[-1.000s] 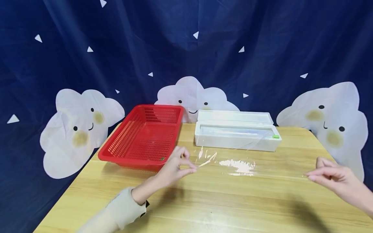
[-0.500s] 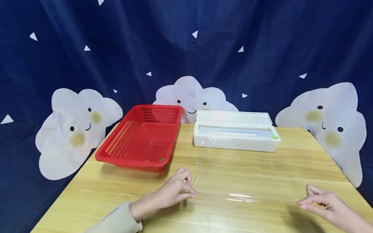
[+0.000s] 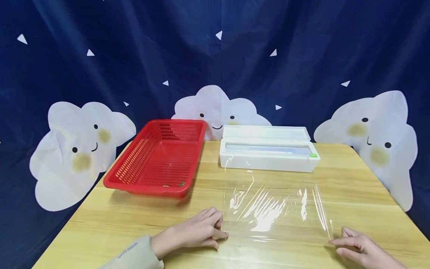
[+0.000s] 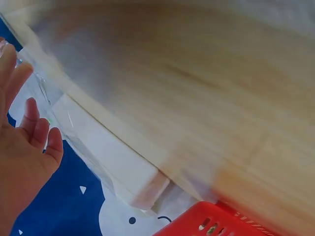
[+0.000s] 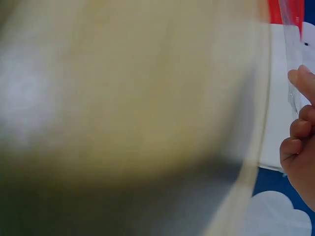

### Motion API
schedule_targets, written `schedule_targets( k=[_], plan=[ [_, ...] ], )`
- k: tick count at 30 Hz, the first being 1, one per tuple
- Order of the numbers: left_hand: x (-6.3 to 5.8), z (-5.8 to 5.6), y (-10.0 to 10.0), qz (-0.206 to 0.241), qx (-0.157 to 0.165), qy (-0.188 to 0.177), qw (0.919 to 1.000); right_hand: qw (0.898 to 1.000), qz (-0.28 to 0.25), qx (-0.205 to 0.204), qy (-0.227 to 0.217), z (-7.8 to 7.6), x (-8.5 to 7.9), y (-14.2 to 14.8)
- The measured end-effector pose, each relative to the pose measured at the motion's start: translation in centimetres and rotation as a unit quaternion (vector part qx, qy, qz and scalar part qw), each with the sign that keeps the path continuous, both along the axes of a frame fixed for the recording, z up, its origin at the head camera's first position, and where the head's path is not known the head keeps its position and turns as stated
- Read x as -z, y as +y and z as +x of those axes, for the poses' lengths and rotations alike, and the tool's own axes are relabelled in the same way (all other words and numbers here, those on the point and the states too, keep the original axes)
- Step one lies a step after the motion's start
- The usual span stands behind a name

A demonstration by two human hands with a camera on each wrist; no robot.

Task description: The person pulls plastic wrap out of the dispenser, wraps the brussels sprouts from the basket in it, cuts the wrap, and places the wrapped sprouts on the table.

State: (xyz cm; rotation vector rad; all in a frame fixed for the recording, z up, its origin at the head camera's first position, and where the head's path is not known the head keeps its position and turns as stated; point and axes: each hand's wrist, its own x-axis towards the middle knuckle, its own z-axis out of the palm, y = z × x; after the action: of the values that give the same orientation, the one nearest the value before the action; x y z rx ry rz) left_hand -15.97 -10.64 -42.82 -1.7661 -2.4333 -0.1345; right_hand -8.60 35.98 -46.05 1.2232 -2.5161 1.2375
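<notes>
A clear sheet of cling film (image 3: 268,213) stretches low over the table's front half, glinting with reflections and wrinkles. Its near left corner is pinched between the thumb and forefinger of my left hand (image 3: 198,231). At the near right corner, my right hand (image 3: 359,248) pinches the film the same way. The sheet's far edge lies near the front of a white cling film box (image 3: 268,163), whose lid stands open at the back. In the left wrist view, film hangs from my left hand (image 4: 24,132); the right wrist view shows it at my right fingertips (image 5: 294,76).
A red plastic basket (image 3: 137,185) with slotted walls stands at the back left, small bits lying in it. A bright green slider (image 3: 313,155) sits on the box's right end. Behind the wooden table (image 3: 100,228) hangs a dark blue curtain (image 3: 188,45) with clouds.
Both hands have come down and nearer the person, drawing the film forward with them. The film now lies spread low over the wood. Box and basket stay in place; the view shifted slightly.
</notes>
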Motion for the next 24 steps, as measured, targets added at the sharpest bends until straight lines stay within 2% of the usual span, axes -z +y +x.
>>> schedule_targets(
  k=[5,8,11,15,19,22,23,24],
  plan=[
    [0.4,-0.2,-0.1,-0.023,0.003,0.027,0.9994,0.991,0.042,-0.029,-0.124,-0.2,0.5,0.3],
    [0.5,-0.2,-0.2,-0.037,-0.002,0.032,0.9988,0.99,0.047,-0.046,-0.125,-0.4,0.7,0.4],
    [0.4,-0.2,-0.3,-0.053,-0.011,0.016,0.9984,0.99,0.046,-0.059,-0.123,-0.4,0.6,0.4],
    [0.3,-0.2,-0.5,-0.076,-0.021,-0.02,0.9967,0.977,0.056,-0.064,-0.197,-0.3,0.0,0.9],
    [0.2,-0.2,-0.7,-0.084,-0.029,-0.042,0.9951,0.953,0.094,-0.027,-0.288,-0.1,-0.5,2.3],
    [0.2,-0.1,-0.7,-0.084,-0.031,-0.05,0.9947,0.934,0.095,-0.01,-0.345,0.1,-0.8,3.6],
    [0.1,-0.1,-0.8,-0.084,-0.032,-0.054,0.9945,0.932,0.082,-0.02,-0.354,0.1,-0.7,3.9],
    [0.1,-0.1,-0.8,-0.083,-0.033,-0.058,0.9943,0.934,0.072,-0.029,-0.349,0.1,-0.7,4.1]
  ],
)
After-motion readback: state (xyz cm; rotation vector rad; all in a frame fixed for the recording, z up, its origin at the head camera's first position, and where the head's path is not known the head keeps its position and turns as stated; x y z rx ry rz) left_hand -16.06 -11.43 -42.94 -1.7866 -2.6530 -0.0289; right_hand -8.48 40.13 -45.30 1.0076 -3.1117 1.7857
